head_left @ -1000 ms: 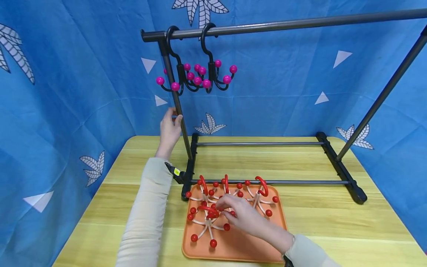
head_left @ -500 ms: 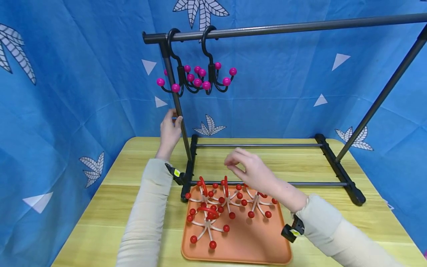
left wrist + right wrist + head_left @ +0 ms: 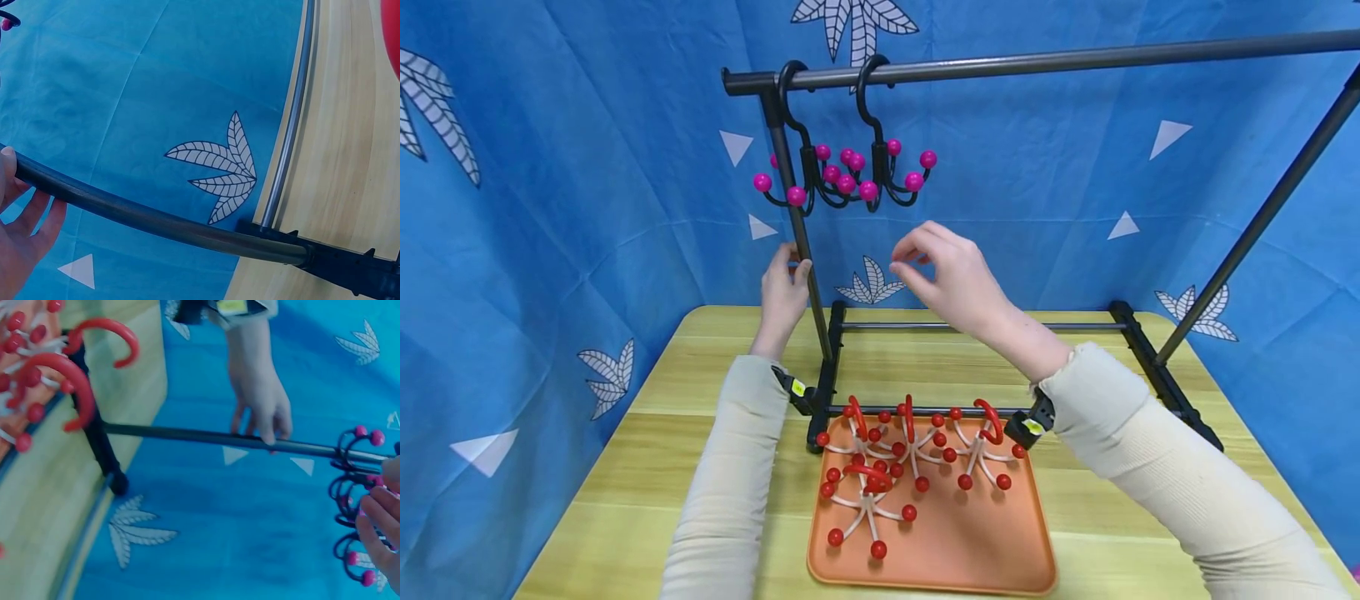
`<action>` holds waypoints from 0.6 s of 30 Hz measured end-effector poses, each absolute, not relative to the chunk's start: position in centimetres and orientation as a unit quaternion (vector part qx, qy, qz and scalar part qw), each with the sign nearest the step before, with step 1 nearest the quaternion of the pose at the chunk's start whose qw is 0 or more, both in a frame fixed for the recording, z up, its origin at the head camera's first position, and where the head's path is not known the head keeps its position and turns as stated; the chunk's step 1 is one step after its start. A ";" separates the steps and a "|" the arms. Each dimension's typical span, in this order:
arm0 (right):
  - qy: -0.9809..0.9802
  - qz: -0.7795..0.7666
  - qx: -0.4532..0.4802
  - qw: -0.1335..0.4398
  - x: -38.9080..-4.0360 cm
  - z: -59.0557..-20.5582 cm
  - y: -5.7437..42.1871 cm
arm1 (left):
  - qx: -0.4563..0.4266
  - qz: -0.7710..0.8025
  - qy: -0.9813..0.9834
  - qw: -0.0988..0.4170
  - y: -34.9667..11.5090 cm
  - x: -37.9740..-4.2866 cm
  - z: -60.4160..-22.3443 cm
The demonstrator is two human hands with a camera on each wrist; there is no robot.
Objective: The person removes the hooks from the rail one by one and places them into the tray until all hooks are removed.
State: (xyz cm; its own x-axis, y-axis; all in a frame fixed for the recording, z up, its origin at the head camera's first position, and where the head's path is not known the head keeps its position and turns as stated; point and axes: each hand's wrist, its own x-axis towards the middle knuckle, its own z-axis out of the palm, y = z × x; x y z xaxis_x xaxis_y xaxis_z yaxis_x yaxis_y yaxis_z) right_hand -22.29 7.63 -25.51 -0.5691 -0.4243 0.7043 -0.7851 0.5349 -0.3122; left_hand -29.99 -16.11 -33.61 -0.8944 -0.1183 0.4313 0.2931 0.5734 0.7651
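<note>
My left hand [image 3: 784, 292] holds the left upright post [image 3: 156, 219] of a dark metal clothes rack, thumb on one side and fingers on the other. In the head view my right hand [image 3: 951, 275] is raised in mid-air inside the rack, its fingers loosely bent with nothing between them. Above it two black multi-arm hook hangers with pink ball tips hang from the top bar [image 3: 1037, 67]: a left hanger [image 3: 808, 167] and a right hanger [image 3: 878, 162]. In the right wrist view the right fingers [image 3: 375, 519] appear near these hangers.
An orange tray [image 3: 955, 558] on the wooden table [image 3: 1150, 500] holds several white hook hangers [image 3: 868, 500] with red hooks and red ball tips. The rack's base bars [image 3: 985, 326] run along the table. A blue patterned cloth [image 3: 1037, 225] hangs behind and at the sides.
My right hand has risen from above the tray to below the hung hangers, with nothing in it. The left hand stays on the post, and the hangers stay where they were.
</note>
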 end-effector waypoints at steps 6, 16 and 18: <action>-0.834 0.310 0.317 0.329 -23.9 -22.5 7.0 | -0.054 -0.459 -0.858 0.225 -16.1 -30.0 -33.6; -0.845 0.378 0.217 0.310 -26.5 -18.1 5.1 | -0.053 -0.451 -0.862 0.224 -16.2 -30.0 -33.7; -0.848 0.387 0.202 0.300 -26.8 -17.5 4.8 | -0.053 -0.448 -0.863 0.226 -16.2 -30.0 -33.7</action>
